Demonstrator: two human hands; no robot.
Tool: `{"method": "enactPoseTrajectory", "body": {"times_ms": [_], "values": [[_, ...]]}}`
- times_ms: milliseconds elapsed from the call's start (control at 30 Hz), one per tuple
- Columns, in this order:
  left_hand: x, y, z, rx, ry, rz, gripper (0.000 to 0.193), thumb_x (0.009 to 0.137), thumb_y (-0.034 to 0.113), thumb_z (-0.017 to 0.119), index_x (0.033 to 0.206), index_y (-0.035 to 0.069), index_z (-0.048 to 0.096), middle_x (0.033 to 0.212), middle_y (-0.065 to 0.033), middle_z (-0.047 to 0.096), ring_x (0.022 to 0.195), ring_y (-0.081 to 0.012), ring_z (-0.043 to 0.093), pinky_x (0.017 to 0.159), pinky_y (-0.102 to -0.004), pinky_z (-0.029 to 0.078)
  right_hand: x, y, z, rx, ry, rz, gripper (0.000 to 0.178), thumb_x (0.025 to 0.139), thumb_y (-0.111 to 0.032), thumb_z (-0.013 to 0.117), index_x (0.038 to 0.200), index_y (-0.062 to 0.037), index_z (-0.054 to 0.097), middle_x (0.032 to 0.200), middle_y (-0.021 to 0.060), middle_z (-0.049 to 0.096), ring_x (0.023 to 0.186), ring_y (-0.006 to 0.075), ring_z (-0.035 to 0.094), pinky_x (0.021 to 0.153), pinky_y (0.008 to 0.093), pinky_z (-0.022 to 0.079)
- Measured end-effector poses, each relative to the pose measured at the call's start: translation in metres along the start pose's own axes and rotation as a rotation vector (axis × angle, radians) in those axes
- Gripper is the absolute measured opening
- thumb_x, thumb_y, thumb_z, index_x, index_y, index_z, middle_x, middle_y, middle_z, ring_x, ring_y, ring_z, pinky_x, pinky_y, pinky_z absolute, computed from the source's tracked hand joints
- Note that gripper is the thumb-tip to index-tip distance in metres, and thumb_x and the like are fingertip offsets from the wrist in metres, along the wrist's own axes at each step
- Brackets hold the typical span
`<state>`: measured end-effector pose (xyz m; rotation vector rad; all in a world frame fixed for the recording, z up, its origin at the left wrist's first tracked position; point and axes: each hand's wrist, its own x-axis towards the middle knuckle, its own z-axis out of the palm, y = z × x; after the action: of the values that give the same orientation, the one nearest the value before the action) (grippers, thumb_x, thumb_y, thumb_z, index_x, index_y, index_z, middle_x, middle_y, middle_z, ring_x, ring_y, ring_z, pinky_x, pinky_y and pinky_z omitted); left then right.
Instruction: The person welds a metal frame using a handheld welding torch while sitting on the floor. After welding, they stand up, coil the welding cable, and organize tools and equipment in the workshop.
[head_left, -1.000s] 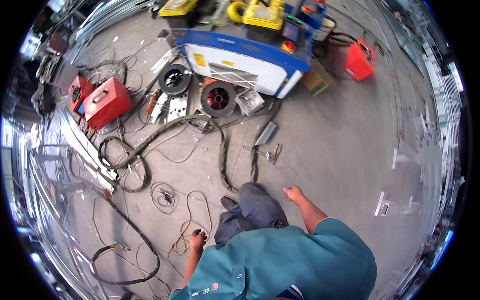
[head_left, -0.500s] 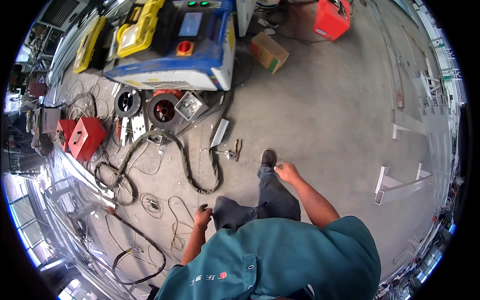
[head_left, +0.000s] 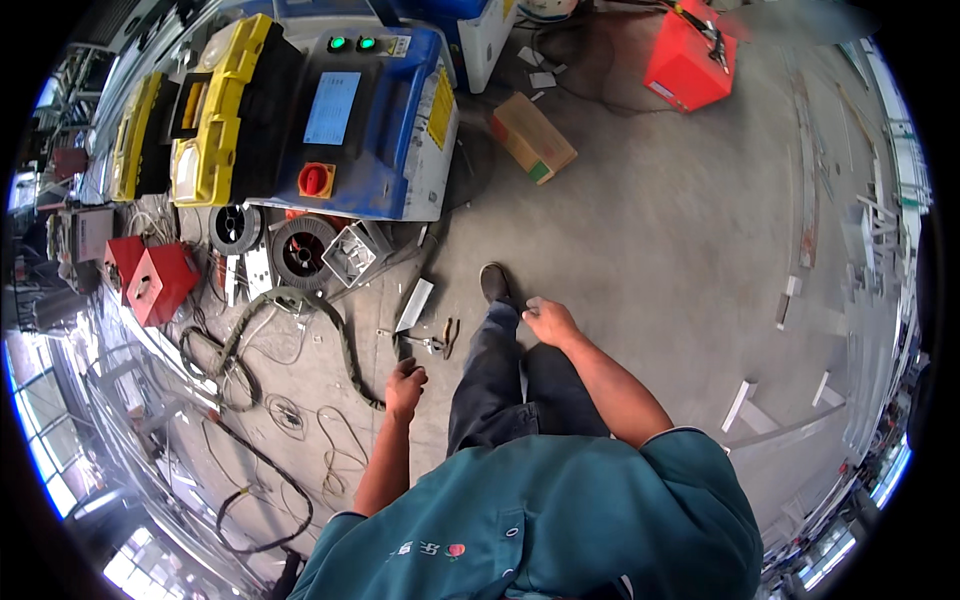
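My left hand (head_left: 406, 388) hangs in front of me with curled fingers, its fingertips dark. It overlaps the dark sleeved hose (head_left: 345, 345) in the picture; whether anything sits inside the fingers is hidden. My right hand (head_left: 550, 322) is held ahead of my thigh, fingers folded in, with what they may hold too small to make out. On the floor just beyond my left hand are a brown-handled pair of pliers (head_left: 452, 336), a small metal fitting (head_left: 432, 345) and a pale rectangular piece (head_left: 414, 305).
A blue-and-white machine cabinet (head_left: 420, 165) stands ahead left, bearing yellow-and-black toolboxes (head_left: 222, 120). Wire spools (head_left: 303, 253), red boxes (head_left: 163, 284) and looped cables (head_left: 340, 455) lie at left. Farther ahead are a cardboard box (head_left: 533, 138) and a red case (head_left: 690, 62). White metal frames (head_left: 770, 437) lie right.
I have stepped forward, the other leg now leading. My left hand has swung forward and the right slightly left. The cabinet and floor items have shifted in view.
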<state>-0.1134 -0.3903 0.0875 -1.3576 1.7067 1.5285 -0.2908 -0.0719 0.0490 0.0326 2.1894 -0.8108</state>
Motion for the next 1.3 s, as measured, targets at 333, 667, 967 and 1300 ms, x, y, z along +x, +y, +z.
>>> {"method": "enactPoseTrajectory", "body": {"times_ms": [333, 667, 967, 1300], "values": [[0.165, 0.065, 0.123, 0.471, -0.029, 0.094, 0.052, 0.085, 0.031, 0.065, 0.130, 0.005, 0.061, 0.112, -0.0187, 0.073, 0.110, -0.0345, 0.068, 0.094, -0.0427, 0.052, 0.258, 0.029, -0.011, -0.273, -0.138, -0.223, 0.034, 0.090, -0.030, 0.061, 0.110, -0.0033, 0.067, 0.107, 0.0212, 0.070, 0.104, 0.0388, 0.066, 0.090, 0.0478, 0.053], [0.514, -0.024, 0.194, 0.911, 0.310, 0.096, 0.084, 0.081, 0.028, 0.069, 0.152, 0.002, 0.031, 0.141, -0.0268, 0.049, 0.132, -0.0457, 0.045, 0.109, -0.0499, 0.042, 0.522, 0.092, 0.087, -0.837, -0.265, -0.685, 0.027, 0.084, -0.015, 0.065, 0.108, -0.0039, 0.070, 0.116, 0.0153, 0.067, 0.108, 0.0311, 0.065, 0.088, 0.0454, 0.054], [0.601, -0.070, 0.204, 0.988, 0.705, 0.302, 0.039, 0.077, 0.012, 0.066, 0.112, 0.005, 0.051, 0.107, -0.0210, 0.061, 0.097, -0.0436, 0.064, 0.082, -0.0531, 0.051, 0.614, 0.102, 0.174, -0.706, -0.227, -0.979, 0.022, 0.089, -0.010, 0.055, 0.104, -0.0044, 0.071, 0.114, 0.0144, 0.068, 0.108, 0.0316, 0.065, 0.085, 0.0455, 0.056], [0.515, -0.049, 0.313, 1.002, 0.238, 0.552, 0.026, 0.075, 0.011, 0.062, 0.099, 0.005, 0.053, 0.092, -0.0203, 0.065, 0.088, -0.0406, 0.066, 0.077, -0.0506, 0.053, 0.595, 0.107, 0.165, -0.656, -0.114, -1.497, 0.019, 0.087, -0.020, 0.056, 0.098, -0.0139, 0.070, 0.102, 0.0065, 0.068, 0.110, 0.0234, 0.062, 0.099, 0.0442, 0.048]]}}
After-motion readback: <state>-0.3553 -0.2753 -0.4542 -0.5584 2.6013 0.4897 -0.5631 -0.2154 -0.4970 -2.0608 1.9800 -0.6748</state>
